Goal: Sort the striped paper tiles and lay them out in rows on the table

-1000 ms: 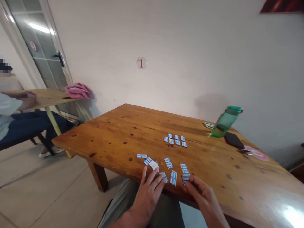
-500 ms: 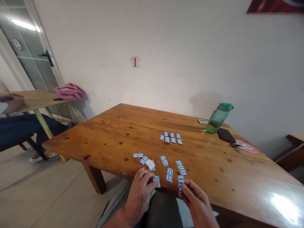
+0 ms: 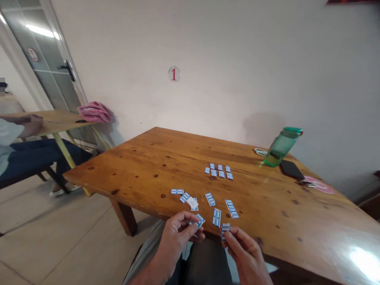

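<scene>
At the table's near edge, my left hand [image 3: 178,235] pinches a small blue-and-white sticker label [image 3: 201,220] between thumb and fingers. My right hand [image 3: 245,249] grips another strip of blue-bordered sticker labels [image 3: 225,228], upright just past the edge. Between the hands and slightly beyond lies a label piece [image 3: 216,217]. Farther right is a longer label strip [image 3: 231,209], and a shorter one [image 3: 209,199] lies to its left. Ahead of my left hand a white paper piece [image 3: 192,203] overlaps other labels [image 3: 184,197]. Several small cut labels [image 3: 221,173] sit in rows farther back.
A green bottle [image 3: 283,146] stands at the back right beside a dark phone-like slab [image 3: 291,170], a coiled white cable [image 3: 260,152] and a pink round mat [image 3: 322,185]. To the left, another person's hands [image 3: 33,123] rest at a second table [image 3: 61,120] with a pink cloth [image 3: 95,112].
My left hand has lifted the label from the table's edge and tilted it. The right hand keeps its label strip, now tipped a little. The head view has shifted slightly left.
</scene>
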{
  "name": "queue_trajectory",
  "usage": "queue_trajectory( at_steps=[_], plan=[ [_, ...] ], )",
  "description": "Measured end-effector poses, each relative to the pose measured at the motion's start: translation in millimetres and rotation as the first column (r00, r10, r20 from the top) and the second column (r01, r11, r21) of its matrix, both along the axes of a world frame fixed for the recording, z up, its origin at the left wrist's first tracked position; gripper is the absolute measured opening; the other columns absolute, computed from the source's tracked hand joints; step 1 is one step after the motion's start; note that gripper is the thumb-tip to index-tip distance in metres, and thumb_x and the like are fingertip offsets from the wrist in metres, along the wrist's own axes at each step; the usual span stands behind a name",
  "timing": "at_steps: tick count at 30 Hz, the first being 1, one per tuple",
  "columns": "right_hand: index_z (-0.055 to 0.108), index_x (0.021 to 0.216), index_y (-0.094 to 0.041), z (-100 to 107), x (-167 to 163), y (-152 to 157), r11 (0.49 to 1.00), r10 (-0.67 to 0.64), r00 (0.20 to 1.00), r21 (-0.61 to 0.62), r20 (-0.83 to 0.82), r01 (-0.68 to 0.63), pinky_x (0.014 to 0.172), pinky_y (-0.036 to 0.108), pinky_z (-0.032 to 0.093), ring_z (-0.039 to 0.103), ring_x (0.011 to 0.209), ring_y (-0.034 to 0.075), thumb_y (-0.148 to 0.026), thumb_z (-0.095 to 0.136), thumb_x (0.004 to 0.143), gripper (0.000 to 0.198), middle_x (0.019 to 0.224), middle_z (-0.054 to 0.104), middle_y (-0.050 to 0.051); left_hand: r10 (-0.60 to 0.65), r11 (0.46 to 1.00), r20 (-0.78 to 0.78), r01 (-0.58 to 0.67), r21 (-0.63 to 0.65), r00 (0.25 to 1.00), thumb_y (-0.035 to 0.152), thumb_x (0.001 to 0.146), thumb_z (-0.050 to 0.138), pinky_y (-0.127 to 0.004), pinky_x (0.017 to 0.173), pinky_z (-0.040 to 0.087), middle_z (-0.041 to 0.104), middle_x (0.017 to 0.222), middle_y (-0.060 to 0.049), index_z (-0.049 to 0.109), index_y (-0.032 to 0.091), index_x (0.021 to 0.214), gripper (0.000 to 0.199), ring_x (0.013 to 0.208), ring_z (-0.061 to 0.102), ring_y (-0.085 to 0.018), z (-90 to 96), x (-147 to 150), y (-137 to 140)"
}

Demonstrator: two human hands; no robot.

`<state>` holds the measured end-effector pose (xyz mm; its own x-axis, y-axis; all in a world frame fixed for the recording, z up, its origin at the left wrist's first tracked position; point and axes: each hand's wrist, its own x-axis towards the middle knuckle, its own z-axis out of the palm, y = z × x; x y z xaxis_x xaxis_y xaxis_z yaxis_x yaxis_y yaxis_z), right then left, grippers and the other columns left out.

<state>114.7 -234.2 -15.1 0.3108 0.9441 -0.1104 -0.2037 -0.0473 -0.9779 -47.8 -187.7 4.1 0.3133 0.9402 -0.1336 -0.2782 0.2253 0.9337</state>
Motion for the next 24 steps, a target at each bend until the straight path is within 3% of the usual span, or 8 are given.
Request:
queue_trajectory(
  at_steps=[5, 10, 13, 18, 24],
  plan=[
    [0.061, 0.065, -0.019, 10, -5, -3, 0.999, 0.019, 0.994, 0.036, 0.108, -0.023, 0.054, 0.02, 0.041, 0.048, 0.056, 0.012, -0.043, 0.07, 0.062, 0.026, 0.06, 0.056, -0.001, -0.065, 0.995, -0.147, 0.075, 0.063, 0.987, 0.039, 0.064, 0.065, -0.024, 0.051, 0.044, 0.06, 0.06, 0.0, 0.053, 0.016, 0.075, 0.028, 0.05, 0.055, -0.012, -2.2, -2, 5],
    [0.06, 0.066, -0.019, 22, -15, -7, 0.987, 0.07, 0.964, 0.122, 0.258, -0.105, 0.058, 0.02, 0.041, 0.051, 0.064, 0.013, -0.044, 0.062, 0.07, 0.025, 0.068, 0.058, 0.001, -0.085, 0.949, -0.444, 0.208, 0.237, 0.892, 0.022, 0.068, 0.054, -0.02, 0.05, 0.034, 0.051, 0.054, 0.003, 0.057, 0.015, 0.065, 0.008, 0.05, 0.043, -0.009, -2.7, -3, 5],
    [0.058, 0.061, -0.019, 24, -23, -6, 0.979, 0.066, 0.934, 0.156, 0.352, -0.128, 0.058, 0.02, 0.04, 0.051, 0.067, 0.014, -0.043, 0.06, 0.071, 0.026, 0.072, 0.059, 0.002, -0.095, 0.919, -0.513, 0.273, 0.285, 0.853, 0.019, 0.067, 0.053, -0.02, 0.052, 0.033, 0.052, 0.054, 0.003, 0.057, 0.016, 0.063, 0.007, 0.054, 0.043, -0.01, 0.3, -1, 2],
    [0.058, 0.059, -0.018, 19, -28, -1, 0.988, 0.066, 0.921, 0.101, 0.383, -0.113, 0.052, 0.02, 0.037, 0.047, 0.056, 0.012, -0.045, 0.06, 0.07, 0.03, 0.059, 0.056, 0.0, -0.147, 0.944, -0.403, 0.25, 0.215, 0.903, 0.031, 0.064, 0.06, -0.021, 0.052, 0.033, 0.052, 0.054, 0.002, 0.055, 0.015, 0.058, 0.017, 0.054, 0.043, -0.011, 8.4, 0, 2],
    [0.057, 0.058, -0.017, 15, -30, -1, 0.996, 0.017, 0.959, 0.08, 0.283, -0.041, 0.048, 0.02, 0.035, 0.044, 0.05, 0.01, -0.048, 0.064, 0.066, 0.032, 0.053, 0.054, -0.002, -0.085, 0.996, -0.15, 0.089, 0.017, 0.985, 0.039, 0.059, 0.068, -0.02, 0.047, 0.032, 0.053, 0.052, 0.003, 0.062, 0.014, 0.063, 0.026, 0.048, 0.041, -0.009, 5.4, 6, -3]
  ],
)
